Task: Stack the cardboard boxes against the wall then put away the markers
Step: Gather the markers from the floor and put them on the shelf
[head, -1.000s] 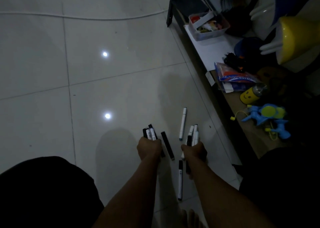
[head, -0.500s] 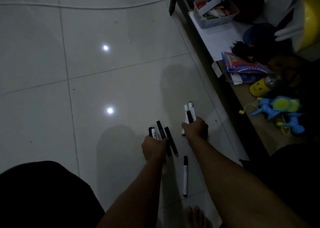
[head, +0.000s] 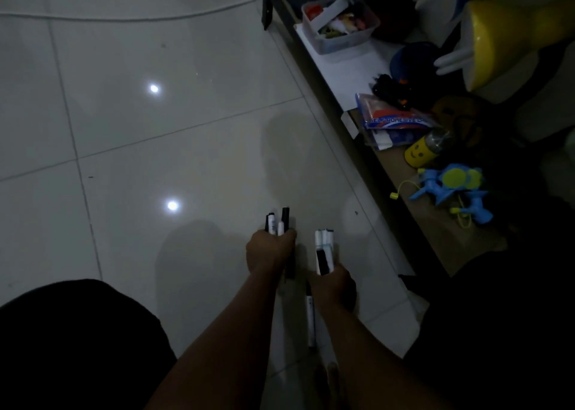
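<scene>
My left hand (head: 270,251) grips a bundle of black and white markers (head: 278,222) whose ends stick out past my fingers, low over the white tiled floor. To its right, my right hand (head: 333,283) grips a second bundle of markers (head: 324,249), mostly white with one black cap. One white marker with a black cap (head: 310,314) lies alone on the floor between my forearms. No cardboard box is in view.
A low wooden shelf (head: 398,167) runs along the right, crowded with a clear plastic tub (head: 340,27), a blue packet (head: 395,120), a yellow bottle (head: 421,153), a blue toy (head: 451,191) and a yellow stool (head: 510,39). A white cable (head: 124,19) crosses the far floor.
My right hand has picked up the far white marker and drawn back toward me with its bundle. My left hand has gathered the loose black marker into its bundle.
</scene>
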